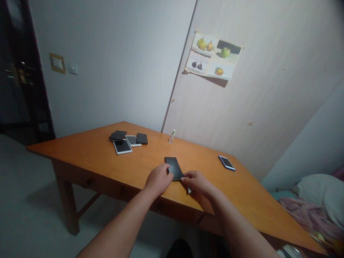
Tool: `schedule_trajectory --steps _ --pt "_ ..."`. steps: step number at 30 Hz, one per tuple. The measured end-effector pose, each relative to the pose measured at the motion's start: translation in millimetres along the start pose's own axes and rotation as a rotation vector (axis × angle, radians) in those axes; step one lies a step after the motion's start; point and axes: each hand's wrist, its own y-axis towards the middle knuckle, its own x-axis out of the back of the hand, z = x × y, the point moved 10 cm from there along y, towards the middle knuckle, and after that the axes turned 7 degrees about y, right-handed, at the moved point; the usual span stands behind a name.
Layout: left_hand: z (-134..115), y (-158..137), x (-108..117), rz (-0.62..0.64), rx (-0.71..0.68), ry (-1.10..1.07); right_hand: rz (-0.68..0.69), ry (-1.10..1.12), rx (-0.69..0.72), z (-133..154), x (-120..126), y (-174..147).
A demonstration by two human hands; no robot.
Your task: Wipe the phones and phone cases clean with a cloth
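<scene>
A dark tablet [174, 167] lies on the wooden table, near its front edge. My left hand [160, 179] is closed at the tablet's left side, with thumb and fingers at its edge. At the near right corner of the tablet, my right hand [197, 182] has its thumb and fingers pinched together. A small thin piece, dark and whitish [189, 190], pokes out below those fingers; its kind cannot be made out. The right fingertips touch or nearly touch the tablet's corner.
Several tablets and dark flat devices, including a white tablet [123, 147], are grouped at the table's left. A small clear bottle [172, 136] stands near the wall. On the right lies a phone [227, 163]. Bedding [309, 211] is beyond the table [88, 150].
</scene>
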Motion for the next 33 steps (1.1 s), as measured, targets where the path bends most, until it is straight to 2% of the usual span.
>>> schedule_trajectory --steps 6,15,24,28,33 --pt "-1.5 1.6 -5.0 0.013 -0.044 0.004 -0.025 0.086 0.021 -2.2 -1.8 3.2" --pt "-3.7 3.1 -7.8 0.04 -0.108 -0.006 -0.058 0.061 0.024 -8.1 -2.2 9.1" --pt "2.9 6.4 -11.3 0.038 -0.096 -0.015 -0.073 0.098 -0.004 -8.8 -4.8 11.4" --pt "6.0 6.5 -6.6 0.001 -0.051 -0.006 -0.063 0.16 -0.025 -8.5 -1.3 14.5" --pt "14.6 10.7 -3.0 -0.013 0.071 -0.028 -0.069 0.211 -0.054 -10.6 3.1 28.5"
